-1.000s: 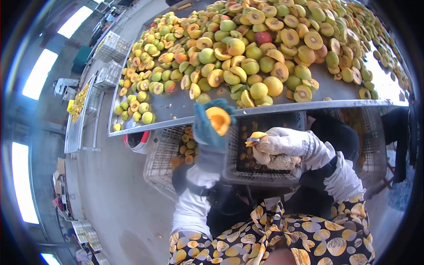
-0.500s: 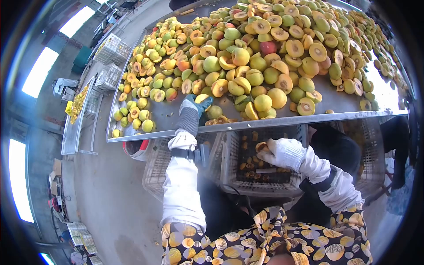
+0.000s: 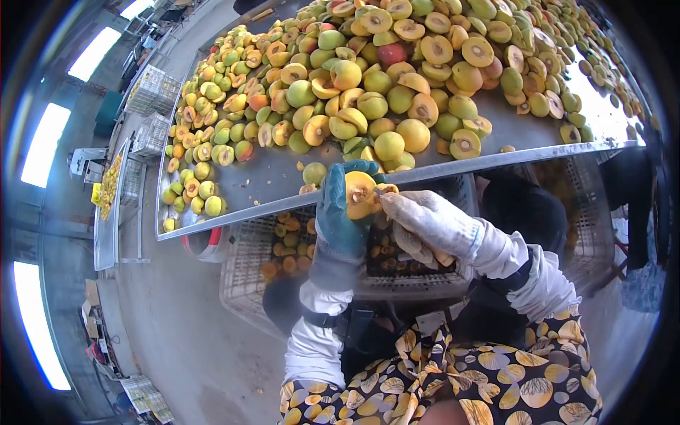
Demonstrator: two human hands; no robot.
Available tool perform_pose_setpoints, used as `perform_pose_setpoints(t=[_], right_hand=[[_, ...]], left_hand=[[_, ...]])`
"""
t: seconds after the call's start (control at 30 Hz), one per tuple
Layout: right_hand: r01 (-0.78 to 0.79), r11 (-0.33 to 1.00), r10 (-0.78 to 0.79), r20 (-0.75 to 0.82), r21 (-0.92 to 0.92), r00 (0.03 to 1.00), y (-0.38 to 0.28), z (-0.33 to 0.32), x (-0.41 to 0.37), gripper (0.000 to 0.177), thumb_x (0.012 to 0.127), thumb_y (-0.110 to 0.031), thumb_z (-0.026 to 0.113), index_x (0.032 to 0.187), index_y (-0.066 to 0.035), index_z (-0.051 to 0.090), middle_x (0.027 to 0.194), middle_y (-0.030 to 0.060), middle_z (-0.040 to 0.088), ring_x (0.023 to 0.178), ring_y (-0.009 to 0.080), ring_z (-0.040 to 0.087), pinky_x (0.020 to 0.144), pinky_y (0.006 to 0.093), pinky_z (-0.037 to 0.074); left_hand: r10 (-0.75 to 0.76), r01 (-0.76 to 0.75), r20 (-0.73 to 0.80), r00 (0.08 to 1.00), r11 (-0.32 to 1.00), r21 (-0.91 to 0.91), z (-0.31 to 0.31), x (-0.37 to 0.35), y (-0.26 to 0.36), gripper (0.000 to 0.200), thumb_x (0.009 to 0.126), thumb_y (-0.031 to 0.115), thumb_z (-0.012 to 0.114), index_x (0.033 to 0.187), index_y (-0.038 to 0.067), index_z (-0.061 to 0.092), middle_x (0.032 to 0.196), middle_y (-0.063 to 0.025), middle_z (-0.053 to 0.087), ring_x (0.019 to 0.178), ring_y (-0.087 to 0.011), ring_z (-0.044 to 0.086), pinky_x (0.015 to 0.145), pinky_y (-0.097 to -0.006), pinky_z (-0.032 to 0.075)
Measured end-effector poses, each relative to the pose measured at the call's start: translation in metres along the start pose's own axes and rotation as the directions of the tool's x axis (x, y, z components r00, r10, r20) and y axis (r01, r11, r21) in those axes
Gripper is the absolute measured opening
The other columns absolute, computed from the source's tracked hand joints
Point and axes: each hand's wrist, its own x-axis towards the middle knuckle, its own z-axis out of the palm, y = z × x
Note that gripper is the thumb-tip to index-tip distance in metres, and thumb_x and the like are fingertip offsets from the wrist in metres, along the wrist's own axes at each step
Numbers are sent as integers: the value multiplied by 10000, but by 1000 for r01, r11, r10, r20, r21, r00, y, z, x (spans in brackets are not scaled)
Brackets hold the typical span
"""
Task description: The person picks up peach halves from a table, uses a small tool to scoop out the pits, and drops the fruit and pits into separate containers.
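My left hand (image 3: 341, 212), in a teal and grey glove, holds a halved yellow fruit (image 3: 358, 195) with its cut face toward me, just in front of the table edge. My right hand (image 3: 432, 225), in a white glove, is closed and meets the fruit at its right side. A small dark tip shows between the right fingers and the fruit; the rest of what that hand grips is hidden. Behind both hands, whole and halved fruits (image 3: 372, 105) lie heaped on the metal table (image 3: 273, 170).
Below the table edge (image 3: 283, 205) stand a crate of fruit pieces (image 3: 248, 283) at left and a darker crate (image 3: 418, 287) under my hands. A red-rimmed bucket (image 3: 204, 244) is left of them. Another fruit table (image 3: 106, 212) and white crates (image 3: 154, 91) stand farther left.
My left hand has drawn back from the heap with the half fruit. My right hand has risen from over the crate to meet it. The view has shifted slightly.
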Motion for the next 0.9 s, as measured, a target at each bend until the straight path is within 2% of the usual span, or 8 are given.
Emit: perform_pose_setpoints(t=[0.07,0.17,0.4,0.5,0.57,0.67,0.73,0.9], right_hand=[[78,966,-117,-149,-246,982,6,5,3,539,1019,-523,501,1033,-2,638,631,107,629,474,229,607,425,346,478],[258,717,-510,-236,-648,827,24,6,13,470,1003,-441,553,880,-1,660,684,220,635,670,420,656,615,488,525],[186,648,-531,-262,-739,806,34,5,12,462,1008,-432,539,857,-4,623,682,209,642,661,410,663,601,482,526],[219,881,-325,-199,-420,925,21,6,5,499,1028,-463,491,848,-10,597,605,133,604,516,315,623,499,420,507],[63,988,-73,-66,-141,995,10,0,0,515,1035,-490,465,842,-27,579,577,72,556,449,225,554,423,358,457],[-200,942,162,158,268,974,8,-5,-5,493,1032,-541,474,891,-75,555,548,-23,462,386,90,447,321,245,353],[-271,784,57,370,558,927,33,-13,4,466,1032,-544,482,902,-102,550,545,-43,444,379,72,434,312,226,347],[-283,825,45,441,490,896,31,-21,5,449,1036,-546,475,914,-121,553,541,-54,446,374,65,436,302,208,344]], left_hand=[[33,-34,12,999,997,73,8,-6,7,309,1010,222,562,1206,-17,573,1119,-162,682,964,-245,686,887,-369,567],[-83,78,-15,996,972,-222,18,-11,5,526,1083,464,395,1205,-9,587,1113,-177,689,971,-261,688,908,-385,567],[24,-23,-103,994,1000,12,43,-20,15,559,1091,466,378,1113,-21,651,1014,-134,702,908,-198,672,849,-334,553],[61,-49,-103,993,992,119,45,-19,17,578,1092,476,366,1091,-22,660,980,-122,706,883,-186,670,839,-323,552],[83,-58,-102,991,973,222,46,-22,20,589,1092,480,356,1084,-22,663,968,-118,708,866,-182,673,824,-316,555],[75,-57,-68,995,969,240,45,-23,19,597,1094,481,344,1083,-24,662,976,-115,709,853,-177,675,800,-309,561],[43,-41,-5,999,984,174,42,-22,18,598,1095,476,340,1077,-29,659,978,-115,710,846,-177,678,788,-306,564],[93,-135,200,975,968,212,29,-13,17,566,1104,431,338,1062,-38,654,974,-123,712,862,-191,683,807,-317,560]])
